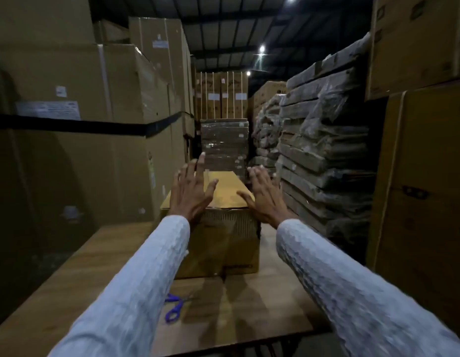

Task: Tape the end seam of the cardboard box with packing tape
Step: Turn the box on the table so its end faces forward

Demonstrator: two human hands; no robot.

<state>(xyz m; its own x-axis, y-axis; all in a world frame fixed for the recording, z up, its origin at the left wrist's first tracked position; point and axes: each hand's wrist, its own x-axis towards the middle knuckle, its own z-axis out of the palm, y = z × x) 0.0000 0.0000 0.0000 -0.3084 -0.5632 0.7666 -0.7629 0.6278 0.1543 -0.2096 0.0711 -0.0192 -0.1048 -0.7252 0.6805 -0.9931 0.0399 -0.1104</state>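
Cardboard box [218, 235] stands on wooden table [100, 256], lengthwise away from the camera. Left hand [190, 191] and right hand [262, 195] spread flat, fingers apart, at top's side edges; contact probable, blurred. Blue-handled scissors [174, 306] lie nearer.

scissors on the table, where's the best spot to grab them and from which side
Take the scissors by the blue handle loops, which lie at the near end, toward the person; the blades seem to point away toward the cardboard box. They lie flat on the table just beside the left sleeve, so coming straight down from above with the left hand looks easiest.
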